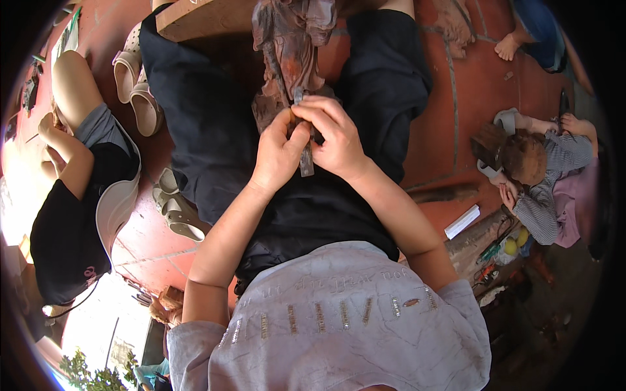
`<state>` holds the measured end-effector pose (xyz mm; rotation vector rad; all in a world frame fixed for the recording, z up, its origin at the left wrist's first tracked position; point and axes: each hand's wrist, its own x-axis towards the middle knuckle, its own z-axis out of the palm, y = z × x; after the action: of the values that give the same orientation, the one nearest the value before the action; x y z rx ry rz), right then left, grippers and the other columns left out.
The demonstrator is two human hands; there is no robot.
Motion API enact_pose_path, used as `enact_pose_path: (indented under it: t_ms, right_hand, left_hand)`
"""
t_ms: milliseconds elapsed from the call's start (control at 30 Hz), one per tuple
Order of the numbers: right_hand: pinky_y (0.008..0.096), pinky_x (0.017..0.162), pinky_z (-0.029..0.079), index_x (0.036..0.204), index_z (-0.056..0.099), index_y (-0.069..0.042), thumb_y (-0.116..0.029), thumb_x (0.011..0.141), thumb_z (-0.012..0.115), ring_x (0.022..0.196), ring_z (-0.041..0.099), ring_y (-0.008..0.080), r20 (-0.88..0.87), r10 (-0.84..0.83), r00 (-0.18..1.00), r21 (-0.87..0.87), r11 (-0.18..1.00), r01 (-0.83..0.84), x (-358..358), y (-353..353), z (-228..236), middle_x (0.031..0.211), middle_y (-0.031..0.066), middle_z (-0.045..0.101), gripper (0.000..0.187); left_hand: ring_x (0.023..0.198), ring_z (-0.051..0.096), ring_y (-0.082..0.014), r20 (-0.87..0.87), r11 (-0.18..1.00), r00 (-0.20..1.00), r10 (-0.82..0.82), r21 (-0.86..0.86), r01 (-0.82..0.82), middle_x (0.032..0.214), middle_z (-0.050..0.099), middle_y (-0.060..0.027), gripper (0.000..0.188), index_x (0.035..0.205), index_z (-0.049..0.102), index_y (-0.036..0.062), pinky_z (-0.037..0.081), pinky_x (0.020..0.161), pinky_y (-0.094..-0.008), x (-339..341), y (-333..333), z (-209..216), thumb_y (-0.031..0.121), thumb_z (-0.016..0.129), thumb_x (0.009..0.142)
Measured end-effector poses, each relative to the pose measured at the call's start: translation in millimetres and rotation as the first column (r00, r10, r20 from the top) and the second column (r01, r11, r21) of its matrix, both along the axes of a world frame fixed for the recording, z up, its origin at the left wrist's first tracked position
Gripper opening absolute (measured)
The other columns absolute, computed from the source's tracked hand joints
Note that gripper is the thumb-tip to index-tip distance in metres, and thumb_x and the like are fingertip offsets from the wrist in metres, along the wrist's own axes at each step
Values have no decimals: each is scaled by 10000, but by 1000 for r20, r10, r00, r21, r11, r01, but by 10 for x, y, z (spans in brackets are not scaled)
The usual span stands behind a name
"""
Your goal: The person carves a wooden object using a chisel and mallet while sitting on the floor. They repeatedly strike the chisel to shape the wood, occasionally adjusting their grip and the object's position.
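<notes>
A carved dark reddish-brown wooden figure (pixel 293 49) with draped folds lies between my knees, its lower end toward me. My left hand (pixel 280 146) is closed at that near end, thumb and fingers pinched together. Beside it, my right hand (pixel 336 140) is closed too, its index finger reaching across to the left fingertips. Between both hands runs a narrow, flat grey strip-like tool (pixel 307 163). One end shows above the fingers against the wood and the other sticks out below; its exact kind is unclear. The fingers hide its middle and the spot where it meets the carving.
A wooden board edge (pixel 208 19) lies beyond my left knee. Pale clogs (pixel 145 107) stand on the red tiled floor (pixel 433 124) at left. One person (pixel 85 195) sits at left, another (pixel 554 169) at right. A white block (pixel 462 221) lies at right, near another wooden carving (pixel 454 26) farther off.
</notes>
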<state>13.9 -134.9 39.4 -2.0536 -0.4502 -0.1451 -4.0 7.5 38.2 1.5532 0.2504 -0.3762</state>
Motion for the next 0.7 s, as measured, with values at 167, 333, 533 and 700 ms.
enact_pose_path:
  t_ms: [167, 333, 533, 700]
  right_hand:
    - [394, 894, 550, 1106, 651, -43, 101, 625, 705, 1069, 629, 309, 65, -6, 998, -59, 998, 9, -46, 14, -95, 1085, 100, 618, 505]
    - [388, 877, 548, 1112, 652, -46, 100, 621, 706, 1051, 630, 310, 9, 21, 1000, -32, 999, -21, 31, -39, 27, 1104, 107, 621, 515]
    - [359, 778, 564, 1101, 655, -44, 70, 659, 694, 924, 660, 282, -111, 88, 990, -4, 996, -89, -113, -85, 3, 1063, 94, 633, 458]
    - [348, 748, 569, 1054, 663, -36, 20, 725, 733, 908, 678, 284, -44, 39, 998, 53, 998, -36, -44, -179, 31, 1088, 103, 646, 341]
  left_hand:
    - [772, 625, -131, -35, 1000, 999, -24, 7, 24, 846, 672, -89, 207, 1049, 611, -37, 511, 711, -290, -12, 9, -45, 126, 573, 927]
    - [784, 620, -123, -44, 999, 999, 4, -48, -6, 848, 665, -82, 209, 1058, 610, -36, 505, 720, -285, 13, -9, -14, 122, 570, 928]
    - [759, 617, -118, -153, 993, 987, -51, -110, 34, 854, 648, -48, 284, 1113, 606, -26, 504, 684, -262, -177, 66, -25, 228, 545, 1001]
    - [622, 615, -105, -266, 972, 945, -191, -188, 144, 786, 615, -41, 403, 1116, 595, -12, 507, 577, -243, 3, 0, 255, 373, 574, 999]
